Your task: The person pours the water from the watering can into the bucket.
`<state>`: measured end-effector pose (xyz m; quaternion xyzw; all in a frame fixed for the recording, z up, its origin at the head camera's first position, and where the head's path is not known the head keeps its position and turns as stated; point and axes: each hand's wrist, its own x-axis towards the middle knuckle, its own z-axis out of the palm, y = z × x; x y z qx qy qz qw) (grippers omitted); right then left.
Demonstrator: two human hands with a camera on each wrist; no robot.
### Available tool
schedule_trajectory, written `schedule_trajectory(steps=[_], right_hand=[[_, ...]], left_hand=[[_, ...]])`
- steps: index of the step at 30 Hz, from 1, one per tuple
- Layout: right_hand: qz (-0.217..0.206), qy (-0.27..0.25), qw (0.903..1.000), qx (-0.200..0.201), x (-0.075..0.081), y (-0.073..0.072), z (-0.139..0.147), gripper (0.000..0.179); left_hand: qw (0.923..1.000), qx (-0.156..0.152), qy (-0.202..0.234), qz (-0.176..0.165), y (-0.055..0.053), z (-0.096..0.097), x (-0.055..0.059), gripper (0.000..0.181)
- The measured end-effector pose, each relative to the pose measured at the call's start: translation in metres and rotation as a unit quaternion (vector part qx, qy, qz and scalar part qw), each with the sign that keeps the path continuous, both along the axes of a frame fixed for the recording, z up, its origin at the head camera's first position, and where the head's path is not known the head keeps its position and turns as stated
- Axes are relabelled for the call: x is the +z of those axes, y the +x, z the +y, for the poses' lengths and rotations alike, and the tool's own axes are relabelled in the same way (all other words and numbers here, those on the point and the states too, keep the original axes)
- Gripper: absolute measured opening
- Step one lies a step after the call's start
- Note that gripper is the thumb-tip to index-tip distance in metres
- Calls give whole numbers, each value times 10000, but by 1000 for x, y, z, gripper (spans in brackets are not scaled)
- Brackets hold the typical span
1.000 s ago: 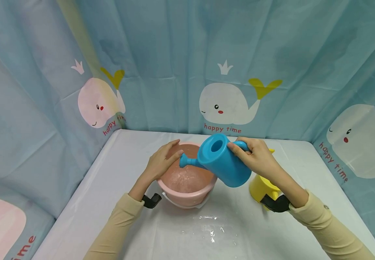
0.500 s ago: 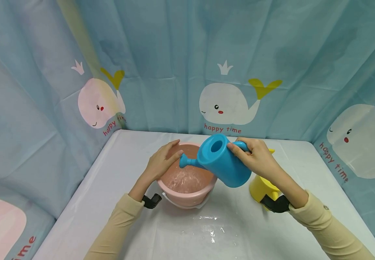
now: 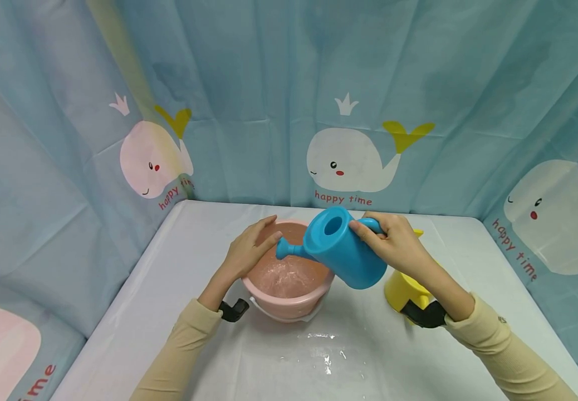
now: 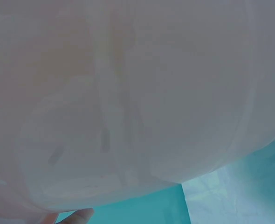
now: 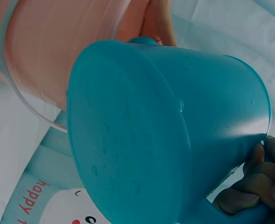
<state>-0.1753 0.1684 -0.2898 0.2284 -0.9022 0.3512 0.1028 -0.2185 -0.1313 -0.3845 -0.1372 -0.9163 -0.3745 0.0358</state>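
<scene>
At lower centre frame, our right hand grips the tilted blue watering can; our left hand, fingers extended, rests on the pink bucket

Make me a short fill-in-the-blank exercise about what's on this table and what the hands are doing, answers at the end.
1. The right hand grips the blue watering can by its ____.
2. The left hand touches the rim of a bucket coloured ____.
3. The can's spout points toward the person's ____ hand.
4. The container partly behind the right forearm is coloured ____.

Missing words: handle; pink; left; yellow.
</scene>
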Motion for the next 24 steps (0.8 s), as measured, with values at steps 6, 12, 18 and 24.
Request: schedule_trajectory(steps=[6,12,18,24], right_hand=[[12,14,10000,14,0,-1,-1,33],[38,7,10000,27,-2,-2,-1,33],[69,32,10000,19,-2,-2,0,32],[77,18,10000,22,-2,-2,0,32]], left_hand=[[10000,-1,29,4,0,0,-1,62],[10000,-5,45,50,0,-1,-3,62],[10000,5,52,52,-1,-1,-3,62],[10000,18,47,46,-1,-1,-3,62]])
